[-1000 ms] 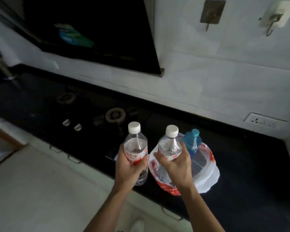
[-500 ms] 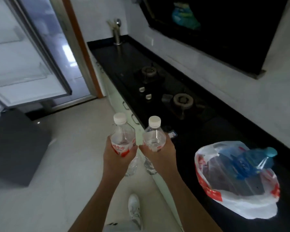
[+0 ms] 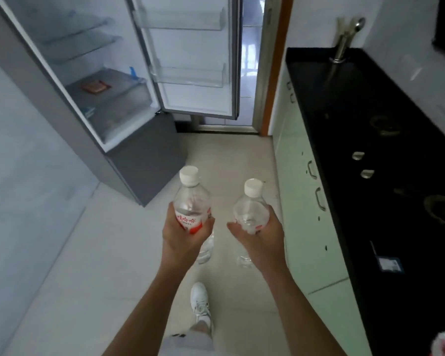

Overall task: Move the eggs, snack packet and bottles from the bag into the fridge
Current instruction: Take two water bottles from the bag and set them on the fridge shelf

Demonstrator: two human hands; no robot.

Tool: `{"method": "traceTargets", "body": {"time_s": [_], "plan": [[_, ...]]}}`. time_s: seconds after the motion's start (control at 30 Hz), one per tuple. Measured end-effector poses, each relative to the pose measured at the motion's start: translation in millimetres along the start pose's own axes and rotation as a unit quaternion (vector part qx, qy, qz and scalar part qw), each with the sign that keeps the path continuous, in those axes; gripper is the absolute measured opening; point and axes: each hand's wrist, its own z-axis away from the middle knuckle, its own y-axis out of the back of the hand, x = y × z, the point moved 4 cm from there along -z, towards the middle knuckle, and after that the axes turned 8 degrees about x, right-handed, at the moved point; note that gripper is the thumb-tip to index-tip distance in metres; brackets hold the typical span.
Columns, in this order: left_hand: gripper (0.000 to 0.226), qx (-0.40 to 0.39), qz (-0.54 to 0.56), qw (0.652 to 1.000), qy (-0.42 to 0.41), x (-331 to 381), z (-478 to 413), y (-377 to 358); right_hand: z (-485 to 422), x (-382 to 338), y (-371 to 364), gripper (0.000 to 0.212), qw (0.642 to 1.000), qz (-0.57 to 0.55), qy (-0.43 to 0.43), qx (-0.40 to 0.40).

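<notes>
You have a clear plastic bottle with a white cap and red label (image 3: pixel 190 201) in your left hand (image 3: pixel 184 235) and a matching clear white-capped bottle (image 3: pixel 251 209) in your right hand (image 3: pixel 261 237), each hand wrapped shut around the body, well short of the open grey fridge (image 3: pixel 108 80). Judged full, they are heavy, smooth and a little squashy; grip mid-body. From the fridge's hinge, clear door racks (image 3: pixel 190 75) look bare; a brownish flat item lies on its lower shelf.

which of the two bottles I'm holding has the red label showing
The bottle in your left hand: this left bottle shows a white label with red writing. The right bottle, in your right hand, looks clear, with only a red speck.
</notes>
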Motion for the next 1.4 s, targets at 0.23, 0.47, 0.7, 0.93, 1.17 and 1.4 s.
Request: {"method": "traceTargets", "body": {"time_s": [0.23, 0.47, 0.7, 0.93, 1.17, 1.4], "plan": [[0.044, 0.036, 0.006, 0.999, 0.023, -40.5, -96.1, 20.6, -62.1, -23.4, -94.8, 0.057, 0.999, 0.016, 0.025, -0.044], [0.056, 0.055, 0.020, 0.998, 0.031, -66.8, -227.0, 37.7, -140.9, -59.8, -210.9, 0.068, 0.996, 0.028, 0.055, -0.063], [0.059, 0.092, 0.006, 0.995, 0.038, -86.8, -316.8, 61.9, -198.4, -74.6, -294.7, 0.061, 0.994, 0.032, 0.061, -0.081], [0.054, 0.119, -0.004, 0.991, 0.056, -106.7, -386.1, 51.3, -259.6, -71.9, -347.6, 0.061, 0.991, 0.038, 0.071, -0.103], [0.056, 0.155, -0.017, 0.986, 0.061, -121.7, -479.4, 21.4, -356.3, -83.6, -409.1, 0.063, 0.984, 0.031, 0.101, -0.146], [0.053, 0.195, -0.023, 0.976, 0.090, -115.7, -586.5, -22.2, -468.3, -114.8, -472.3, 0.061, 0.967, 0.021, 0.140, -0.210]]}}
